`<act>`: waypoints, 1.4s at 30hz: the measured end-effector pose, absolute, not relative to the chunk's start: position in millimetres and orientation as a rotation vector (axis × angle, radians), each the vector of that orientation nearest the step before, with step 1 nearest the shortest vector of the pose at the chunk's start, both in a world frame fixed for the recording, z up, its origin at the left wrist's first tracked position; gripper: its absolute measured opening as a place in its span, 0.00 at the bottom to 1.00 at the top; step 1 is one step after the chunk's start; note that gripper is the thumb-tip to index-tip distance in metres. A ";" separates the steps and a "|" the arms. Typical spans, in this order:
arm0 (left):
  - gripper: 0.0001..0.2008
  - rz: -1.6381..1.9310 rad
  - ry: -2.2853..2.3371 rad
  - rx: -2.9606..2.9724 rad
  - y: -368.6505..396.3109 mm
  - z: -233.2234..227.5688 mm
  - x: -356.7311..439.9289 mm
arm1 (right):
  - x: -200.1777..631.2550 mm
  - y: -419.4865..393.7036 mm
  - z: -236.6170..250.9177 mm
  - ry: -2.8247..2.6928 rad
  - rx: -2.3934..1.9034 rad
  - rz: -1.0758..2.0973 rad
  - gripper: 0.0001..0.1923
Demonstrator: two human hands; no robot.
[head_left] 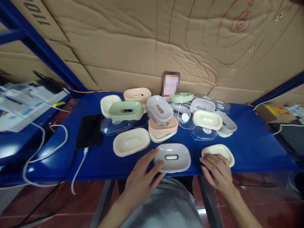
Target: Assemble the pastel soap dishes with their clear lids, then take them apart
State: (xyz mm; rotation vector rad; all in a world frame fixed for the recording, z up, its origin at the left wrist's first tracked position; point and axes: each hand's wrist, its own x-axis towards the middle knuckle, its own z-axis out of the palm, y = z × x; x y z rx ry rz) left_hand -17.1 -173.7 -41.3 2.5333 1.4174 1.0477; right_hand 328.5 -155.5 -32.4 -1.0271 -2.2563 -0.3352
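Your left hand [142, 177] lay open, fingers resting on the left edge of the grey soap dish [172, 157] at the front of the blue table [256, 142], grasping nothing; your right hand [216, 171] lay flat and open on the near edge of the cream dish [219, 151] just beside it; behind them stood a cream tray [131, 142], a green dish [125, 110] and clear lids [203, 133]; a black phone [89, 131] lay well to the left.
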 end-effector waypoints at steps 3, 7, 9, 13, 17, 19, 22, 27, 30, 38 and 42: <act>0.12 1.052 1.404 2.530 -173.3 -41.1 -16.7 | 351.3 -148.7 -34.0 -2.211 -1.101 -0.423 0.26; 0.12 1.050 1.388 2.510 -173.9 -42.1 -16.6 | 322.6 -149.1 -29.1 -2.237 -1.058 -0.292 0.25; 0.12 1.049 1.383 2.506 -174.1 -42.9 -16.7 | 293.7 -152.0 -26.7 -2.313 -0.978 -0.135 0.23; 0.11 1.050 1.392 2.521 -174.2 -43.7 -16.9 | 254.6 -152.6 -21.6 -2.423 -0.882 0.019 0.16; 0.11 1.038 1.393 2.546 -174.1 -42.9 -16.3 | 251.6 -146.3 -12.8 -2.437 -0.877 0.042 0.14; 0.11 1.039 1.390 2.549 -173.9 -42.8 -16.1 | 252.1 -143.8 -9.1 -2.450 -0.853 0.038 0.14; 0.10 1.048 1.402 2.554 -173.7 -43.6 -16.6 | 250.1 -143.5 -8.7 -2.497 -0.816 0.004 0.13; 0.09 1.059 1.398 2.554 -173.6 -44.7 -18.0 | 256.3 -137.3 -8.8 -2.456 -0.785 0.037 0.17; 0.10 1.067 1.403 2.538 -173.5 -43.9 -17.7 | 261.4 -111.9 -0.6 -2.278 -1.042 -0.106 0.21; 0.10 1.074 1.388 2.528 -173.0 -43.2 -17.9 | 257.6 -46.4 11.8 -2.119 -1.379 -0.088 0.08; 0.10 1.072 1.385 2.499 -173.7 -44.1 -19.1 | 263.1 -86.3 18.7 -1.528 -1.244 0.464 0.09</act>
